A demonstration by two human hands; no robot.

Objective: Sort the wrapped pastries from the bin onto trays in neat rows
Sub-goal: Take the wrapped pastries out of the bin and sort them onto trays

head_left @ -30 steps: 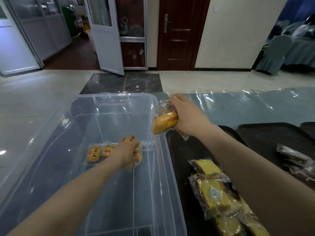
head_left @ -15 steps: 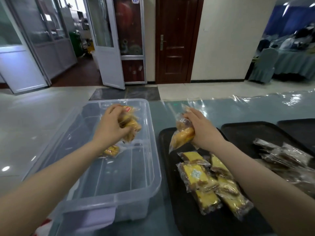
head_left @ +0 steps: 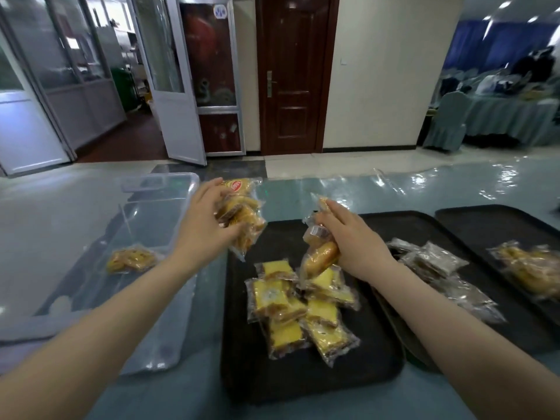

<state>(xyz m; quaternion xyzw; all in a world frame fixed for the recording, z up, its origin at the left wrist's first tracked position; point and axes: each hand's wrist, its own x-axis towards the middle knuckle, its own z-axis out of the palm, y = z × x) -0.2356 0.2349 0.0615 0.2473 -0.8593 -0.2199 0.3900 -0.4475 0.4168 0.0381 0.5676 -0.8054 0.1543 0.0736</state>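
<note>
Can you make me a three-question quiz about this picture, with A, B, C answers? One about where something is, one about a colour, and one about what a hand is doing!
1. Where is the pile of yellow cake packets?
A. on the nearest black tray
B. in the clear bin
C. on the floor

2. What colour are the trays?
A. white
B. black
C. red

3. What is the left hand doing?
A. resting flat
B. pointing
C. holding wrapped pastries

Answers: 1 A, they lie on the tray; 2 B, all look black; 3 C, its fingers grip packets.

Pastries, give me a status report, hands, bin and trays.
Left hand grips a bundle of wrapped pastries; right hand grips a wrapped roll. One packet left in the bin. Yellow cakes heaped on the nearest tray, not in rows.
</note>
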